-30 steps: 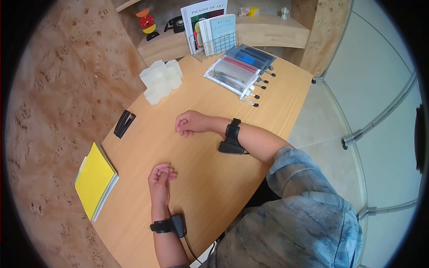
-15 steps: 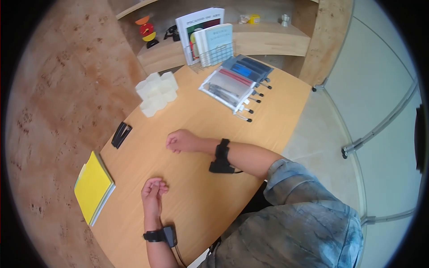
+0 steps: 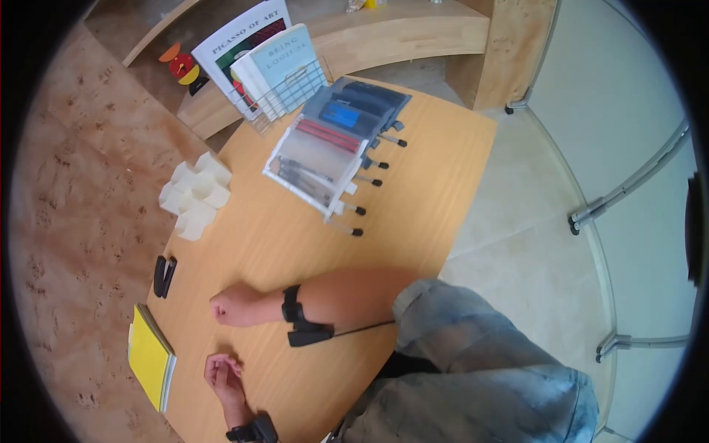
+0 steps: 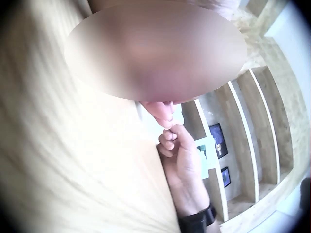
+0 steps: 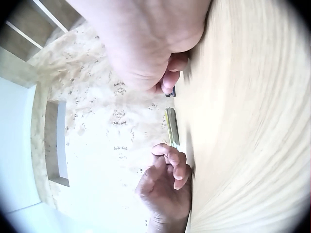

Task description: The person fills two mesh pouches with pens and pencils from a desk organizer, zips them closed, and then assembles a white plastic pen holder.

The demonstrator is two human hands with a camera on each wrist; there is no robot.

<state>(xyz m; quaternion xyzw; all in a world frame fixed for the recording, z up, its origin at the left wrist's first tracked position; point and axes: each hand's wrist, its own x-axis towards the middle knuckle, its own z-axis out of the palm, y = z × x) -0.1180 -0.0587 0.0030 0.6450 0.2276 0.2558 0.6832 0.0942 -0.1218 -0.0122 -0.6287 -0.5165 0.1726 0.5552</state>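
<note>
In the head view, my left hand (image 3: 224,376) rests on the wooden table (image 3: 413,207), palm partly up, fingers loosely curled around nothing. Just above it in that view, my right hand (image 3: 238,304) lies on its side, its fingers folded loosely inward and empty. The two hands are apart. A black stapler (image 3: 165,277) is the nearest object to the right hand. A yellow-covered booklet stack (image 3: 151,359) lies left of the left hand. The right wrist view shows the left hand (image 5: 167,187) with bent fingers; the left wrist view shows the right hand (image 4: 183,160).
White hexagonal holders (image 3: 196,193) stand near the table's left edge. Zip pouches (image 3: 317,159) with black-tipped pulls lie toward the far side, beside a wire rack (image 3: 299,87) of books. Behind are curved shelves (image 3: 399,37); white panels (image 3: 613,111) on wheeled frames stand at right.
The head view has turned, so the hands and stapler appear lower and farther left, while the pouches and books look larger. Both hands stay on the table, empty.
</note>
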